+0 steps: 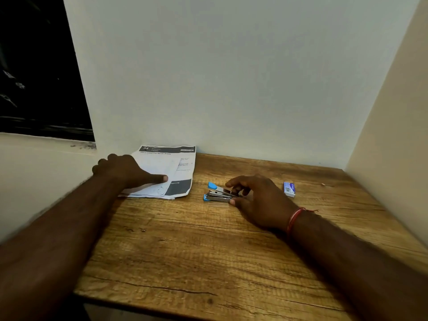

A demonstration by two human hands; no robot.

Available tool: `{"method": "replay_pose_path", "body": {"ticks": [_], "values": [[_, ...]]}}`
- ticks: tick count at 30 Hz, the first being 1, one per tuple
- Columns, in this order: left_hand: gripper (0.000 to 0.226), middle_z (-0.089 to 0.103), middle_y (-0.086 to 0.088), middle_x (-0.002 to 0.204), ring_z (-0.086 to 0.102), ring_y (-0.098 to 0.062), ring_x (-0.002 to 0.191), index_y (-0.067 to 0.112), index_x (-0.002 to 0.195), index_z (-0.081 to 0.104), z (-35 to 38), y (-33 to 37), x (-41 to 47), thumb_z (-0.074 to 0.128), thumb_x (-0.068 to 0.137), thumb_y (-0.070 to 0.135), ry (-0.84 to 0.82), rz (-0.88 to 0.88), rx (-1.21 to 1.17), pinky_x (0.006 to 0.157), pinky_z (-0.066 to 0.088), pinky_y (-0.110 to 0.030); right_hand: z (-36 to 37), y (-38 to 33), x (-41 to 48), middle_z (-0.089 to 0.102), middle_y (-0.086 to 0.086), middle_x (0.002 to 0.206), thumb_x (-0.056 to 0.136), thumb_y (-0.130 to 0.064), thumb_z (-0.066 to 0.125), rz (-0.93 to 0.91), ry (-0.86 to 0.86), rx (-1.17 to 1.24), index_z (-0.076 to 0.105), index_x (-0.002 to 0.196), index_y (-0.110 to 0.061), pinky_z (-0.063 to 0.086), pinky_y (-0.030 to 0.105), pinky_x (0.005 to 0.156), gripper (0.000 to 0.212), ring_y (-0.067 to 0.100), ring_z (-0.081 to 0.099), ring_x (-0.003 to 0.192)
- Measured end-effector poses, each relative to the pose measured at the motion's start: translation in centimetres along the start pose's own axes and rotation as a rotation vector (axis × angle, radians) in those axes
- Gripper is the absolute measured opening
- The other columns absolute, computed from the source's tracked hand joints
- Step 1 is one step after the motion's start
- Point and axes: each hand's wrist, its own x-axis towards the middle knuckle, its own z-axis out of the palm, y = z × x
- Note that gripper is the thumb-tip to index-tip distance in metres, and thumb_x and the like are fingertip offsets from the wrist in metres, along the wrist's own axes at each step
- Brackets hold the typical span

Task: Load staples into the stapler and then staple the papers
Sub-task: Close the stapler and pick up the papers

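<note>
The right hand (257, 200) pinches the small, stiff, light stapler (218, 193) mid-surface; the left hand (125, 170) presses flat on flimsy papers (166, 167).

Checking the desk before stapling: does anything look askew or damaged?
Mostly tidy. The papers lie skewed against the wall under the left hand, sheets unevenly stacked with slightly ragged edges. The stapler and staple box look fine.
</note>
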Motion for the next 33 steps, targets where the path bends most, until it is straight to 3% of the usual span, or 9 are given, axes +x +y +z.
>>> {"method": "replay_pose_path", "body": {"ticks": [6, 9, 12, 18, 24, 28, 33], "values": [[0.148, 0.057, -0.018, 0.157, 0.055, -0.042, 0.147, 0.022, 0.153, 0.059, -0.4, 0.1, -0.4, 0.077, 0.036, 0.11, -0.023, -0.045, -0.065, 0.12, 0.043, -0.047, -0.4, 1.3, 0.4, 0.075, -0.023, 0.1, 0.094, -0.032, 0.087, 0.056, 0.104, -0.032, 0.078, 0.124, -0.037, 0.053, 0.032, 0.092, 0.031, 0.005, 0.063, 0.104], [0.146, 0.059, -0.016, 0.151, 0.055, -0.04, 0.143, 0.023, 0.146, 0.062, -0.4, -0.1, -0.3, 0.074, 0.031, 0.112, -0.028, -0.048, -0.067, 0.114, 0.041, -0.045, -1.1, 2.3, 0.5, 0.077, -0.022, 0.099, 0.094, -0.031, 0.086, 0.107, 0.149, -0.071, 0.078, 0.121, -0.036, 0.046, 0.029, 0.086, 0.029, 0.008, 0.064, 0.106], [0.144, 0.06, -0.016, 0.146, 0.055, -0.04, 0.139, 0.022, 0.14, 0.063, -0.3, -0.2, 0.0, 0.074, 0.026, 0.11, -0.033, -0.04, -0.077, 0.105, 0.038, -0.045, -1.5, 2.9, 0.6, 0.078, -0.021, 0.101, 0.093, -0.031, 0.087, 0.136, 0.167, -0.112, 0.079, 0.121, -0.035, 0.048, 0.03, 0.087, 0.03, 0.007, 0.065, 0.104], [0.148, 0.061, -0.02, 0.15, 0.058, -0.043, 0.139, 0.017, 0.142, 0.062, 0.2, -0.6, 0.9, 0.08, 0.027, 0.108, -0.042, -0.016, -0.117, 0.12, 0.048, -0.051, -1.6, 3.2, 0.7, 0.074, -0.023, 0.099, 0.093, -0.035, 0.087, 0.143, 0.181, -0.131, 0.077, 0.125, -0.035, 0.053, 0.032, 0.091, 0.033, 0.01, 0.066, 0.107], [0.115, 0.069, -0.019, 0.143, 0.059, -0.039, 0.137, 0.014, 0.114, 0.062, 0.0, -1.4, 2.1, 0.088, 0.042, 0.099, -0.016, 0.012, -0.144, 0.116, 0.051, -0.047, -1.7, 3.5, 0.9, 0.074, -0.027, 0.093, 0.089, -0.045, 0.088, 0.158, 0.212, -0.067, 0.074, 0.129, -0.037, 0.051, 0.033, 0.086, 0.043, 0.004, 0.063, 0.099], [0.105, 0.072, -0.018, 0.132, 0.066, -0.041, 0.13, 0.007, 0.111, 0.064, -0.2, -2.0, 2.6, 0.096, 0.051, 0.087, -0.014, 0.035, -0.167, 0.114, 0.056, -0.048, -2.0, 3.7, 1.0, 0.073, -0.022, 0.101, 0.087, -0.052, 0.09, 0.164, 0.217, -0.055, 0.074, 0.13, -0.037, 0.053, 0.035, 0.084, 0.048, 0.01, 0.064, 0.106], [0.081, 0.076, -0.027, 0.122, 0.07, -0.047, 0.123, -0.001, 0.102, 0.065, -0.4, -2.8, 3.3, 0.102, 0.071, 0.064, 0.134, 0.087, -0.196, 0.102, 0.059, -0.05, -2.3, 3.5, 0.8, 0.069, -0.024, 0.102, 0.084, -0.057, 0.091, 0.15, 0.215, -0.066, 0.072, 0.133, -0.038, 0.058, 0.038, 0.091, 0.056, 0.011, 0.064, 0.111]]}}
